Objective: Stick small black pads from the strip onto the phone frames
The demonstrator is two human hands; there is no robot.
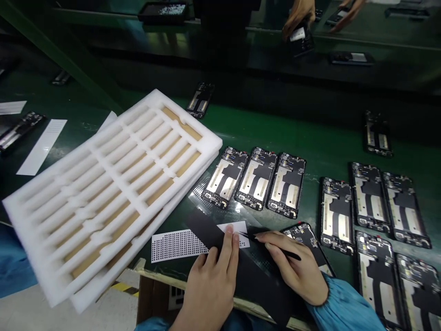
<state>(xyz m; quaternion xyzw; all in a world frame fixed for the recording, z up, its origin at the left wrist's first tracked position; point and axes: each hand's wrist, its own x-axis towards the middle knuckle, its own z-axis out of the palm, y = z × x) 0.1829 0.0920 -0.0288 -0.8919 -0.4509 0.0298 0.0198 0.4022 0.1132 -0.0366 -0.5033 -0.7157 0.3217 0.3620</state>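
Observation:
My left hand [210, 280] presses its fingertips on a long black strip [257, 280] that lies across a white perforated sheet [177, 245] at the table's front edge. My right hand [296, 271] holds thin black tweezers [272, 246], whose tip touches the sheet beside my left fingertip. An open phone frame [305, 236] lies partly under my right hand.
White foam trays [103, 193] stacked at the left overhang the green table's edge. Three phone frames [257, 181] lie in a row ahead, several more [375, 207] at right. Another person's hands [299, 18] handle a phone at the far bench.

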